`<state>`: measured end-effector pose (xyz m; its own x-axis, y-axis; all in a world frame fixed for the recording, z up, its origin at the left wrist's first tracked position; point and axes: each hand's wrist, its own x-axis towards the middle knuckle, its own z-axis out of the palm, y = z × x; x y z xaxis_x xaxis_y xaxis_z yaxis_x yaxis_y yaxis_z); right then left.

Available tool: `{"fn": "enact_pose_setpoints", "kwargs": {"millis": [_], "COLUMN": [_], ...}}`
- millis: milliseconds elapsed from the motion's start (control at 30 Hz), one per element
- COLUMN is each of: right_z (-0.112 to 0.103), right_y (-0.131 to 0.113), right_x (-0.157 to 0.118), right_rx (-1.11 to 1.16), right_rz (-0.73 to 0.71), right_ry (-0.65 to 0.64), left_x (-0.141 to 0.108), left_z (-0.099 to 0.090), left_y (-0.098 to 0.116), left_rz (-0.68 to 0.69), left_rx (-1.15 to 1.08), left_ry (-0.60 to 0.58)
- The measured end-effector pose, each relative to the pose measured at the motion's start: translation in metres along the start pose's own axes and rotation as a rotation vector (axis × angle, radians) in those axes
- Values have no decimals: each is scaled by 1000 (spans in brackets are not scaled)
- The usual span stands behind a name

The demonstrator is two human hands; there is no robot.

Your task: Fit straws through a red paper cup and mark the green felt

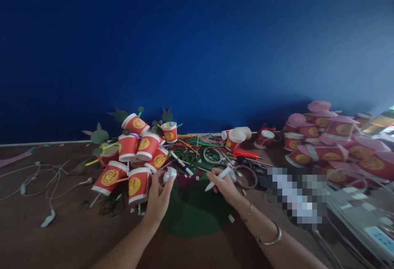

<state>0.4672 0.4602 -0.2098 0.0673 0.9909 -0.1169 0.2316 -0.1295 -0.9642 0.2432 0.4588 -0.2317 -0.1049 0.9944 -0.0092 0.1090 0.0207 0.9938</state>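
Note:
My left hand (pixel 158 199) is closed around a small white round object (pixel 170 174), whose exact kind I cannot make out. A white marker pen (pixel 219 178) is gripped in my right hand (pixel 227 189), its tip pointing down and to the left. Both hands hover over a dark green paper circle (pixel 197 215) on the brown table. Just beyond my left hand lies another white marker with purple on it (pixel 182 164). Red paper cups (pixel 139 185) with yellow prints, some on sticks, are heaped beside my left hand.
Coloured sticks (pixel 200 140) and green paper scraps lie behind the hands, near tape rolls (pixel 212 155) and a red-handled tool (pixel 246 153). More cups with pink paper (pixel 335 154) are piled at right, above a power strip (pixel 378 236). White earphone cables (pixel 52 187) spread at left.

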Motion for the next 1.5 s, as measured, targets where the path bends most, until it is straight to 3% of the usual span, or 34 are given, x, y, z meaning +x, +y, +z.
{"fn": "enact_pose_setpoints", "kwargs": {"millis": [233,700,1500], "right_z": [7,6,8], "right_y": [-6,13,4], "right_x": [-4,4,0], "right_rx": [-100,-151,-141], "right_rz": [-101,-77,-92], "right_ry": [-63,80,14], "left_x": [1,0,-2], "left_z": [1,1,1], "left_y": [4,3,6], "left_rz": [14,17,14], "left_rx": [-14,-22,-9], "left_ry": [26,0,12]}}
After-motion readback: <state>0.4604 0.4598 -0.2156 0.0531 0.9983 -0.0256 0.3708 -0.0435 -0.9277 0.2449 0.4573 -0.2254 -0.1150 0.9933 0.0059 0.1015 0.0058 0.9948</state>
